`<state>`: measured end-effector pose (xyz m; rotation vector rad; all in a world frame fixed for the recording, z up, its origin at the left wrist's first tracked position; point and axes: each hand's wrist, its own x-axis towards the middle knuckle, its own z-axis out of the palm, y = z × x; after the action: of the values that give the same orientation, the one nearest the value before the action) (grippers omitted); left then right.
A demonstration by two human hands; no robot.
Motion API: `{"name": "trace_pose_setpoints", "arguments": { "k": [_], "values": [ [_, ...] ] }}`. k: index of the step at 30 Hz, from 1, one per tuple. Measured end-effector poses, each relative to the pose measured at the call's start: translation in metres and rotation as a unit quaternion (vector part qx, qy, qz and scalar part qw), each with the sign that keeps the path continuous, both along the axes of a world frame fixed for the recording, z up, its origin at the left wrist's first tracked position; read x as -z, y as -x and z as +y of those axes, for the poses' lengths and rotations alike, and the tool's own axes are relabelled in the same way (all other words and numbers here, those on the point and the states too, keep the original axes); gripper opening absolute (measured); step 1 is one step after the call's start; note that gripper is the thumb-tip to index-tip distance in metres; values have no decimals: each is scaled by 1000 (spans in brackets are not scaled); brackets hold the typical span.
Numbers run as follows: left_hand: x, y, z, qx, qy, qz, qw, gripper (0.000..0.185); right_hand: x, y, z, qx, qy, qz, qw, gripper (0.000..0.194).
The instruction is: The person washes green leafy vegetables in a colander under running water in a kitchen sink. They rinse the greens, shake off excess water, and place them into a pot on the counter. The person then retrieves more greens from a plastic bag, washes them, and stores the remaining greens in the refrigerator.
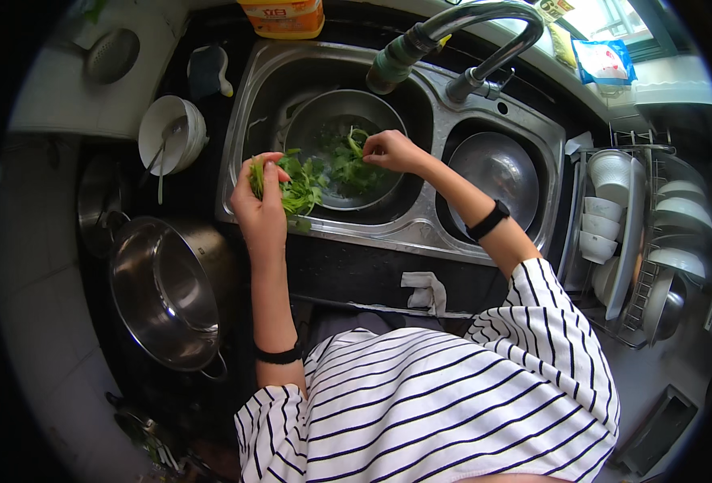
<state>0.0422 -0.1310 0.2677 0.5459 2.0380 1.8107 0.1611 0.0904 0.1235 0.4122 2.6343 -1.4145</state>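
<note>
My left hand (265,196) holds a bunch of leafy green herbs (301,186), likely coriander, above the front left edge of the sink's left basin (248,175). The stems lie in the fingers, and the leaves hang to the right. Over the metal bowl (309,124) in that basin, my right hand (397,151) pinches the stems of a green sprig (356,143) between thumb and fingers. Beneath it, more green leaves (350,169) lie low in the bowl, seemingly in water.
A faucet (392,63) reaches over the basin's back. The right basin holds another metal bowl (495,175). To the left stand a large steel pot (169,296) and stacked white bowls (194,136). A dish rack (642,302) is at right; a white cloth (431,293) lies at the counter's front.
</note>
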Motion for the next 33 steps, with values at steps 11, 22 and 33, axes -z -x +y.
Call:
{"name": "trace_pose_setpoints", "arguments": {
  "k": [11,22,33],
  "values": [
    [25,-10,28,133,80,-35,987,14,-74,-29,-13,93,277,163,942,11],
    [58,-15,60,170,60,26,983,18,-92,-28,-33,130,-136,157,970,17],
    [68,-8,49,93,199,47,974,21,-51,-14,-2,299,101,164,935,17]
  ]
}}
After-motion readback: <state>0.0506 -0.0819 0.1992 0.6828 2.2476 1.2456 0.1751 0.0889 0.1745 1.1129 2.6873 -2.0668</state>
